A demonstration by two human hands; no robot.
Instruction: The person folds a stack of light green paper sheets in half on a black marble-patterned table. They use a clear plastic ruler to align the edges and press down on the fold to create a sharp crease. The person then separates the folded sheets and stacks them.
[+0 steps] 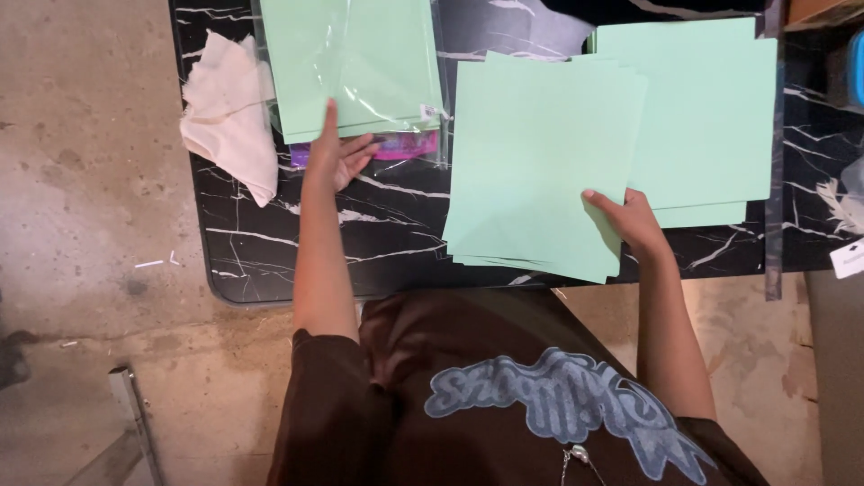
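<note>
My left hand (335, 155) rests on the near edge of a clear plastic packet of mint green paper (355, 63), fingers spread, with a purple item (405, 147) just under the packet. My right hand (630, 219) grips the right edge of a loose stack of mint green sheets (531, 162) lying on the black marbled table (270, 243). A second stack of green sheets (711, 117) lies behind and to the right, partly under the first.
A crumpled white cloth (229, 112) hangs over the table's left edge. The concrete floor (90, 180) lies to the left. A blue object (855, 63) and a white feather-like item (841, 207) sit at the far right.
</note>
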